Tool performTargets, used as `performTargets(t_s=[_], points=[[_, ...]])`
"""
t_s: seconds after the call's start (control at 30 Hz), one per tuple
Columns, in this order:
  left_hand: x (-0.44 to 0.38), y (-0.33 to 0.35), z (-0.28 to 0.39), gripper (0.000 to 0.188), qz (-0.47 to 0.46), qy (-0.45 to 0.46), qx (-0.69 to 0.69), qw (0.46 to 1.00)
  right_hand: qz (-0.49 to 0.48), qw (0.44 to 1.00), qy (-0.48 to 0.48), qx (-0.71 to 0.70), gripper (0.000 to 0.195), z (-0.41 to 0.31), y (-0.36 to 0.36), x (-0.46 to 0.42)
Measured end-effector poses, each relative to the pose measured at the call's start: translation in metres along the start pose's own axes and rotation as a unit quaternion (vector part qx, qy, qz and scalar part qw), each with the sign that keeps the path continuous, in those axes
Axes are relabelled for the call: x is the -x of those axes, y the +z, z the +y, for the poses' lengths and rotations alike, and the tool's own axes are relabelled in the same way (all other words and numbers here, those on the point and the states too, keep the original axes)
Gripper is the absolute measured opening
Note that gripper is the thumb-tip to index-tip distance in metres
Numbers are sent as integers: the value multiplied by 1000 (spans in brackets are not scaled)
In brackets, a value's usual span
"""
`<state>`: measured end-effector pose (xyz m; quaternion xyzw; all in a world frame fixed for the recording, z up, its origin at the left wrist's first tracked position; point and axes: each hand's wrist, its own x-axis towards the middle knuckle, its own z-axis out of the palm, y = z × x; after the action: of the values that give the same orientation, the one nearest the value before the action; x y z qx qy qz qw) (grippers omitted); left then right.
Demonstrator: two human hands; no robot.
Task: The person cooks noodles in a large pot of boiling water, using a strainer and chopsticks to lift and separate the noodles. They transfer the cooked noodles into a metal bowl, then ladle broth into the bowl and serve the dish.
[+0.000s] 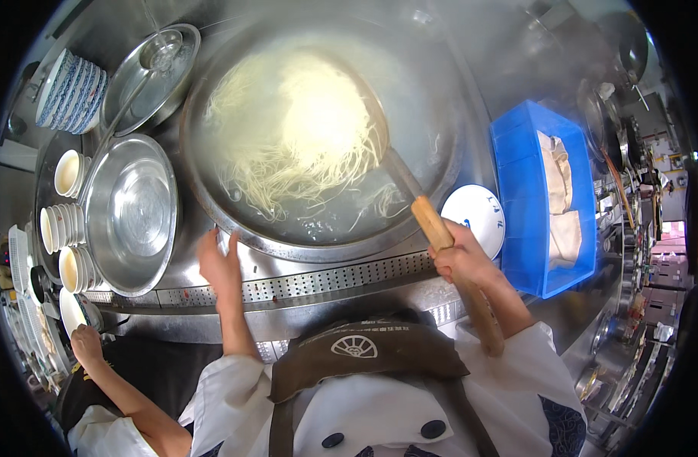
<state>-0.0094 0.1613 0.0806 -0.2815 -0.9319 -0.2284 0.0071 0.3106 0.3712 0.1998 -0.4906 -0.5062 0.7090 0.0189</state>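
My right hand (464, 255) grips the wooden handle (432, 220) of a large round strainer, whose metal rim (377, 114) lies within a wide wok (257, 244) of steaming water. A big heap of pale noodles (326, 120) sits on the strainer, with strands trailing into the water on the left and below. The strainer's bowl is mostly hidden under noodles and steam. My left hand (220, 260) is by the wok's near left rim, fingers apart and holding nothing. Beside my right hand lies a white round dish or lid (473, 221) with blue marks.
At the right stands a blue plastic crate (515, 154) with folded beige cloths (563, 240). Left are a steel basin (132, 214), another basin (180, 85) with a ladle (161, 51) under running water, stacked bowls (72, 94) and cups (63, 225). A co-worker's hand (87, 344) touches a bowl.
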Motion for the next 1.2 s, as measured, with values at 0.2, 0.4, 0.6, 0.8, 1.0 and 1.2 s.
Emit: performTargets(t_s=[0.2, 0.4, 0.6, 0.8, 1.0, 1.2], points=[[94, -29, -113, 51, -178, -174, -220, 943, 175, 919, -212, 282, 67, -5, -25, 14], [117, -7, -141, 26, -167, -125, -149, 966, 251, 916, -189, 251, 61, -25, -82, -40], [113, -58, -71, 24, -80, -118, 7, 990, 275, 902, -216, 253, 52, -53, -161, -113], [11, -28, -30, 18, -127, 7, -155, 980, 167, 942, -76, 281, 42, -56, -188, -142], [-99, 30, 30, 21, -224, 9, -138, 965, 48, 985, 106, 130, 29, -30, -136, -103], [-122, 114, 81, 27, -294, 93, -17, 951, -64, 984, 169, 8, 17, -14, -71, -64]])
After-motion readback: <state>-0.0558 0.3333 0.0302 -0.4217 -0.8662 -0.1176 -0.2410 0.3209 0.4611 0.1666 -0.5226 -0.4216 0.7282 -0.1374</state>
